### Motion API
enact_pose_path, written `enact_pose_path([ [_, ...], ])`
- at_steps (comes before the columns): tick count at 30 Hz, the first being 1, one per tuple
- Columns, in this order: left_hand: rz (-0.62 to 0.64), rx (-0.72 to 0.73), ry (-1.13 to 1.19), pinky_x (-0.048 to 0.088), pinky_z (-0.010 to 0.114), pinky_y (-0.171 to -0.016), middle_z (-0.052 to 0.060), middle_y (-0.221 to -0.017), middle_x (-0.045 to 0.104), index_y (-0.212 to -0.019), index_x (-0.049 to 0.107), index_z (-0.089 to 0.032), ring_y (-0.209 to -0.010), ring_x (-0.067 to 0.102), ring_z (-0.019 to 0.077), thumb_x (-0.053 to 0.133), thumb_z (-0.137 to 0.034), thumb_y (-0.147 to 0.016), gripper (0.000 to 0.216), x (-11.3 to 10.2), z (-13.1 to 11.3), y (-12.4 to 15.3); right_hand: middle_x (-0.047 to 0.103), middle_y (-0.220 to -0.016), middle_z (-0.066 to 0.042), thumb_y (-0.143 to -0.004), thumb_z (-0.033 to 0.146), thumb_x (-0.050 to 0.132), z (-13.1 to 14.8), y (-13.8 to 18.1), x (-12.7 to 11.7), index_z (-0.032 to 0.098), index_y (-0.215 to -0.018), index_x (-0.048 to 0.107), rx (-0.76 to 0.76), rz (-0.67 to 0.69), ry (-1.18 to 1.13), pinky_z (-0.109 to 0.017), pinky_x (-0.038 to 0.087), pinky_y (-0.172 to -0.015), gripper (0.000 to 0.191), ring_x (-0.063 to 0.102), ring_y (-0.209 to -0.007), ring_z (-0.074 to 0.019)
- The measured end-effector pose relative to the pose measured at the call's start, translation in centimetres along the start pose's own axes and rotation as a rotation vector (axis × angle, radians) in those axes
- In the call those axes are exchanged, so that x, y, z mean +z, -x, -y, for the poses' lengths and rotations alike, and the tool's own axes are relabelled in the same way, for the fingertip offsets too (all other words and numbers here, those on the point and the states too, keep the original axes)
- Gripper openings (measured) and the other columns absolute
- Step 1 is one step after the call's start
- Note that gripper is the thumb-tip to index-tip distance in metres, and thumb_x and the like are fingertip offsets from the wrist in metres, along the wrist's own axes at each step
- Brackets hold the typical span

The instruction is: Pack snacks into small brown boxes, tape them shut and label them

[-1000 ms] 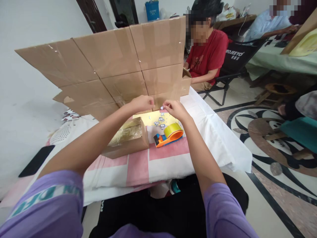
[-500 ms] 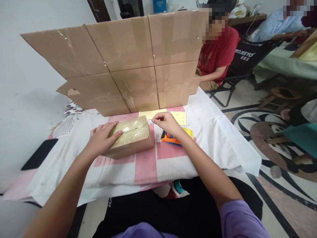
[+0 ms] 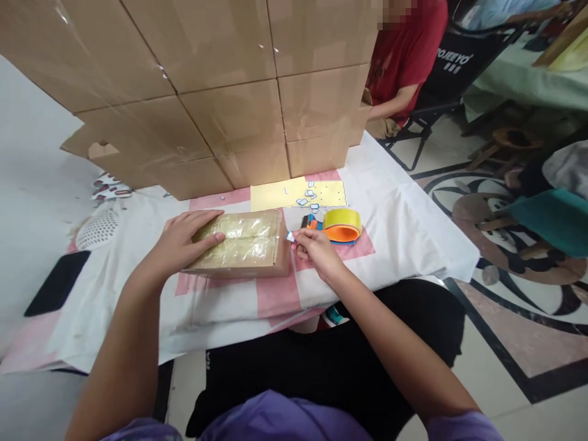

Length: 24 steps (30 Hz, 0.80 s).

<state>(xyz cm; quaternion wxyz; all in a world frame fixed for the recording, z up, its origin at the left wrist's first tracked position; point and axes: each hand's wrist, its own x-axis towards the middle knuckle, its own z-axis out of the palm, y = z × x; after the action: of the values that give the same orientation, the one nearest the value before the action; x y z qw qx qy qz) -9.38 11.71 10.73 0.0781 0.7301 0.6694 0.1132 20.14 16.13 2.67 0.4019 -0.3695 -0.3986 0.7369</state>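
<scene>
Our left hand (image 3: 184, 242) lies flat, fingers spread, on the left end of the taped box (image 3: 241, 243), long axis left-right on the surface (image 3: 404, 239). Our right hand (image 3: 316, 250) has its grip pinched on a small sticker (image 3: 290, 236) touching the box's right end. The box is taped shut, contents unseen. Sticker sheet (image 3: 275, 195) and tape dispenser (image 3: 340, 225) lie just behind.

cardboard wall (image 3: 206, 79): top cut off by the frame
sticker (image 3: 290, 236): too small to read
seated person (image 3: 404, 55): partly behind the cardboard
</scene>
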Motion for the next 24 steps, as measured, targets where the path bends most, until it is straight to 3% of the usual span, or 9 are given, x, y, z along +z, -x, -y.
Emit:
enact_pose_path([
  [10, -0.002, 0.004, -0.016, 0.029, 0.045, -0.118, 0.005, -0.146, 0.058, -0.141, 0.055, -0.027, -0.132, 0.049, 0.0273, 0.044, -0.064, -0.095, 0.060, 0.1, 0.5, -0.1, 0.051, -0.063, 0.006, -0.087, 0.036, 0.059, -2.1, -0.9, -1.3, 0.023, -0.073, 0.052, -0.151, 0.101, 0.345, -0.025, 0.033, -0.056, 0.020, 0.046, -0.057, -0.0123],
  [15, -0.023, 0.027, -0.016, 0.031, 0.048, -0.117, 0.005, -0.144, 0.058, -0.142, 0.055, -0.027, -0.132, 0.050, 0.0274, 0.044, -0.070, -0.094, 0.065, 0.3, 0.7, -0.3, 0.048, -0.060, 0.006, -0.089, 0.035, 0.052, -2.2, -0.1, -1.2, 0.021, -0.070, 0.050, -0.141, 0.110, 0.324, -0.025, 0.031, -0.054, 0.023, 0.042, -0.054, -0.0114],
  [24, -0.023, 0.036, -0.033, 0.033, 0.050, -0.117, 0.004, -0.145, 0.057, -0.143, 0.054, -0.025, -0.133, 0.049, 0.0270, 0.041, -0.072, -0.094, 0.069, 0.2, 0.2, -0.3, 0.045, -0.057, 0.008, -0.088, 0.032, 0.055, -1.3, -0.1, 0.4, 0.021, -0.067, 0.048, -0.129, 0.050, 0.274, -0.025, 0.029, -0.055, 0.025, 0.040, -0.053, -0.0105],
])
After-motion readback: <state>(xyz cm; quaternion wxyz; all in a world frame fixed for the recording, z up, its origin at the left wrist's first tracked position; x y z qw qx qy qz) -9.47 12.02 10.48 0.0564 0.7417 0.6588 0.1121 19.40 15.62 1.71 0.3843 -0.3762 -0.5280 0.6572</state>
